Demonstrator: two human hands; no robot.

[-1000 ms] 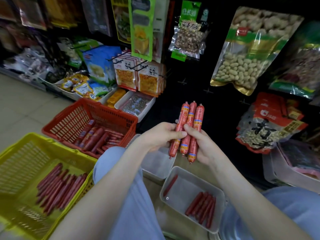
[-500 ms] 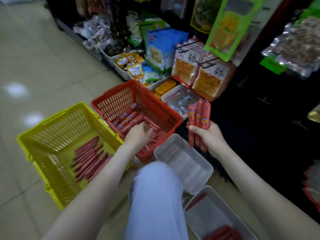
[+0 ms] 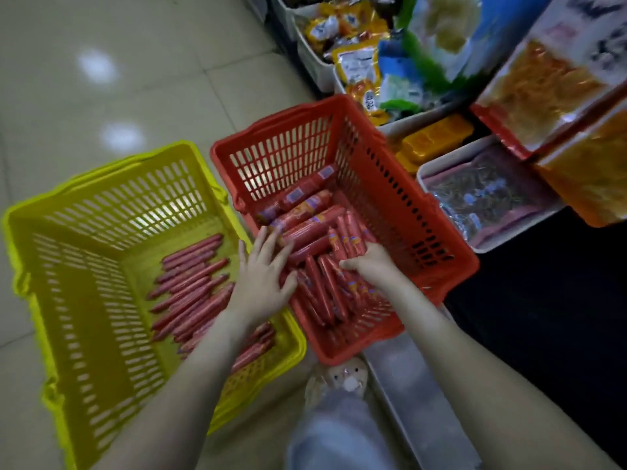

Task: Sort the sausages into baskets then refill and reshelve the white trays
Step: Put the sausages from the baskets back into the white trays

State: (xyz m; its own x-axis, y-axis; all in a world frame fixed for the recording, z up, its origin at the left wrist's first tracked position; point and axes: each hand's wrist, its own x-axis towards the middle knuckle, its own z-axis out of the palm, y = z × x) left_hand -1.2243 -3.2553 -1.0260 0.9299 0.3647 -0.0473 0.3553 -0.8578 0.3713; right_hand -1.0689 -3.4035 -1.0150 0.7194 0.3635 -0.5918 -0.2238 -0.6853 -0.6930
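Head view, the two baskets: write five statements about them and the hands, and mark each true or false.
1. The left hand and the right hand both reach into the red basket. True.
2. The yellow basket holds nothing. False: thin sausages lie in it.
3. The right hand grips a bundle of sausages. True.
4. The left hand's fingers curl round a sausage. False: they lie spread on the sausage pile.
5. The red basket stands to the yellow basket's left. False: it stands to its right.
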